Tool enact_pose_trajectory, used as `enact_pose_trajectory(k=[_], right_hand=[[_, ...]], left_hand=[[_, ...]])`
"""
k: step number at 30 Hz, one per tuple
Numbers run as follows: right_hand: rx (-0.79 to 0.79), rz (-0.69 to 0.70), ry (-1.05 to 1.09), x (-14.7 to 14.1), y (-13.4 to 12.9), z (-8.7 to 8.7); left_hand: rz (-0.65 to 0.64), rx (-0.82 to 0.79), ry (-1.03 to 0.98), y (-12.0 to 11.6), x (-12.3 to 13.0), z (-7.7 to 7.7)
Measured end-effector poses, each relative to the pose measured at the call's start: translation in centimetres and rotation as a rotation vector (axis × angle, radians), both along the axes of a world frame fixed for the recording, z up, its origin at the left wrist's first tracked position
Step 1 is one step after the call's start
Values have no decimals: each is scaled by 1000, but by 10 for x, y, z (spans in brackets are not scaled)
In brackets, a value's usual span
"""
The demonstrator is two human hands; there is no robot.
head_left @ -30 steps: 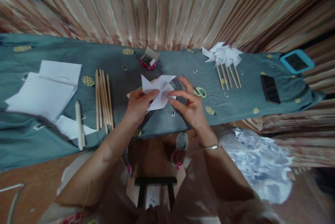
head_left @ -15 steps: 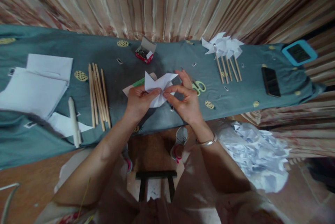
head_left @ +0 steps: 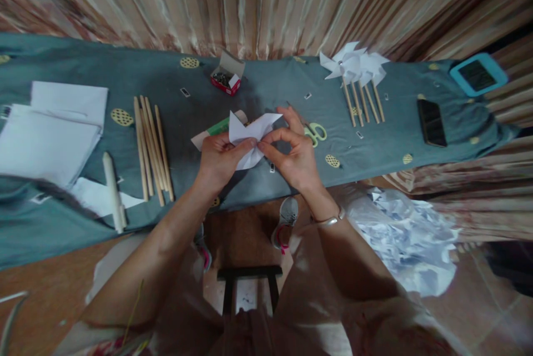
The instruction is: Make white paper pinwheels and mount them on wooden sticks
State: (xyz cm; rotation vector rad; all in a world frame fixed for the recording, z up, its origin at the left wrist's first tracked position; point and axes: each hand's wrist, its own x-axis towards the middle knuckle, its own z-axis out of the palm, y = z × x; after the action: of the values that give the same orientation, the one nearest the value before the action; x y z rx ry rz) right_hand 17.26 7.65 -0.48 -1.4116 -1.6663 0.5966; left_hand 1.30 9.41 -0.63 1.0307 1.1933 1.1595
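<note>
A white paper pinwheel (head_left: 245, 129) is held over the table between my two hands. My left hand (head_left: 220, 161) is closed on its left side, the thumb pressed near the centre. With thumb and forefinger, my right hand (head_left: 293, 156) pinches at the pinwheel's middle; the other fingers are raised. Beneath it lies a green and pale card (head_left: 219, 127), partly covered. Scissors with light green handles (head_left: 317, 133) rest just right of my right hand, their blades partly hidden behind it. Beyond my hands stands an open red box (head_left: 227, 79) of small metal pieces.
To the left lie several wooden sticks (head_left: 150, 150), a white pen-like tool (head_left: 111, 192) and stacked white paper (head_left: 50, 139). Finished pinwheels on sticks (head_left: 353, 67), a black phone (head_left: 432, 123) and a blue-framed device (head_left: 478, 74) are at right. A bag of paper scraps (head_left: 406, 239) sits on the floor.
My right forefinger and thumb have closed in slightly at the pinwheel's centre, and the right-hand paper blade shows less. The whole view has shifted a little.
</note>
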Motion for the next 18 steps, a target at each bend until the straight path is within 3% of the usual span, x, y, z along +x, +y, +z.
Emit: enact_pose_trajectory(k=[18], right_hand=[[5, -28, -67, -2, -1, 3]], left_hand=[[22, -3, 50, -1, 2, 1]])
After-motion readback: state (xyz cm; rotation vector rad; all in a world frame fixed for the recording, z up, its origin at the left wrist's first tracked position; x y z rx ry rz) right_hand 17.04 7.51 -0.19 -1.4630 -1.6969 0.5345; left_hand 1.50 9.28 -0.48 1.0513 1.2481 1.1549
